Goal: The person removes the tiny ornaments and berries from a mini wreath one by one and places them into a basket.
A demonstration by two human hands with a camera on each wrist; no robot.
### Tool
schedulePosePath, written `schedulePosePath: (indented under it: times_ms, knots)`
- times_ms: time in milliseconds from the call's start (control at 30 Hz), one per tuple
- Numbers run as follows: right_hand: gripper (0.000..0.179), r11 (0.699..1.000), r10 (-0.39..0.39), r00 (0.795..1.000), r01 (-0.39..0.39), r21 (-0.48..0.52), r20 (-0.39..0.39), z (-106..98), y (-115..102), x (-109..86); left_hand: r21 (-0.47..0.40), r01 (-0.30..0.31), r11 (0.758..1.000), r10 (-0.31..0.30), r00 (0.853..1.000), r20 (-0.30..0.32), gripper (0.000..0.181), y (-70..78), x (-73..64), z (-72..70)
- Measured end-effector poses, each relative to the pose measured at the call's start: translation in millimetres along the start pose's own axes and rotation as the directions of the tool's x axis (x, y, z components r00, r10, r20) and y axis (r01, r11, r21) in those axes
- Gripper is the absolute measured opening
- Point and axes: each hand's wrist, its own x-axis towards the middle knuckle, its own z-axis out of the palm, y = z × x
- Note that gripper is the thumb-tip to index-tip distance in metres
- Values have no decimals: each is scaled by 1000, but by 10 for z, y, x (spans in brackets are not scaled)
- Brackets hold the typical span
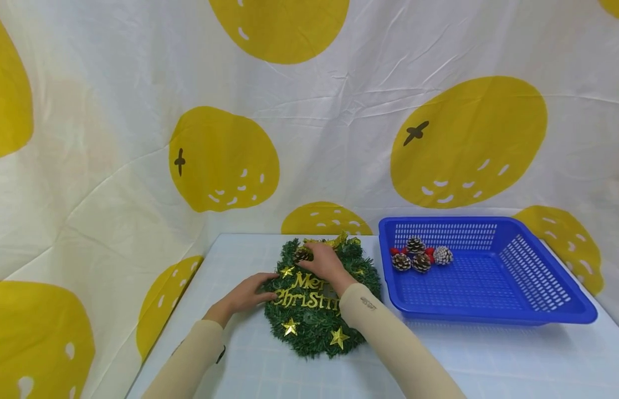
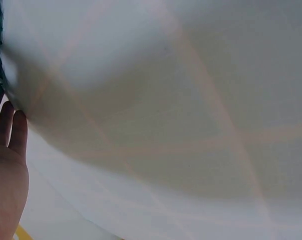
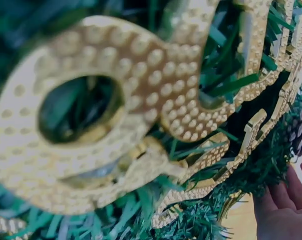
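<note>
A green Christmas wreath (image 1: pixel 314 335) lies on the table, with a gold "Merry Christmas" sign (image 1: pixel 295 300) and gold stars (image 1: pixel 338 337) on it. At its upper left, my right hand (image 1: pixel 325 265) holds a brown pine cone (image 1: pixel 302 254) by the fingers, against the greenery. My left hand (image 1: pixel 246 293) rests at the wreath's left edge, fingers extended and touching it. In the left wrist view, fingers (image 2: pixel 18 132) of that hand show beside the dark green edge. Up close, the right wrist view has the sign's dimpled gold letters (image 3: pixel 140 65), partly blurred.
Right of the wreath stands a blue plastic basket (image 1: pixel 481 318). Several pine cones (image 1: pixel 421 262), some white-tipped, lie in its left part with red berries (image 1: pixel 394 251). A gold ribbon (image 1: pixel 341 240) sits on the wreath's far edge. Behind the table hangs a fruit-patterned cloth (image 1: pixel 329 149).
</note>
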Motion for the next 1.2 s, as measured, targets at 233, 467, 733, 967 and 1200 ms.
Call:
schedulePosePath:
  times_ms: [233, 467, 733, 967, 1200]
  knots:
    - [55, 999, 9, 1000, -9, -44, -1, 20, -41, 34, -4, -4, 1000, 4, 1000, -5, 62, 36, 2, -35]
    - [55, 995, 39, 999, -39, -92, -6, 58, -42, 64, -8, -5, 1000, 5, 1000, 2, 61, 58, 13, -23]
    - [55, 992, 54, 998, -55, -115, -16, 139, -11, 89, -5, -7, 1000, 7, 1000, 10, 61, 57, 25, 4]
    - [51, 991, 29, 999, -31, -128, -19, 171, -20, 96, 3, -8, 1000, 8, 1000, 5, 61, 58, 17, -9]
    - [47, 988, -32, 998, 24, -152, -51, 166, -20, 102, 0, 1, 1000, -1, 1000, 4, 60, 54, 0, -23]
